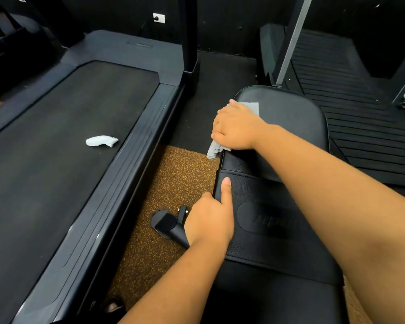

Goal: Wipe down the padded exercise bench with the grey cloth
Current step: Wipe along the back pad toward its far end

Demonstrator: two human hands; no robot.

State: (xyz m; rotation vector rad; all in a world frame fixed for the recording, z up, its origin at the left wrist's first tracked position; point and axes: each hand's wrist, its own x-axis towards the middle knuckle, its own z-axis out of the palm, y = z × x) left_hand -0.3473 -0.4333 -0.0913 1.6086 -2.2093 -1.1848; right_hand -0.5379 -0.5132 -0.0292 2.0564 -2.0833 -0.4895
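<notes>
- The padded exercise bench [278, 206] runs from the lower right up toward the middle, black and leather-like, in 2 pads: a rounded far pad and a nearer pad with a stitched band and an embossed oval logo.
- The right hand [234, 128] lies palm down on the left edge of the far pad, fingers curled over the side, pressing and holding the grey cloth [214, 149] against the bench.
- The cloth sits under that hand; 1 corner shows flat on the pad beyond the fingers, and another end hangs down the bench's left side just below the hand.
- The left hand [211, 220] grasps the left edge of the nearer pad, thumb stretched along the top surface and fingers wrapped out of sight under the side.
- A black bench foot [166, 224] rests on the brown speckled floor [173, 174] just left of that hand.
- A treadmill [63, 141] stands to the left, well apart from the bench, with a crumpled white cloth [101, 141] lying on its belt.
- A ribbed black mat [360, 118] lies to the right of the bench.
</notes>
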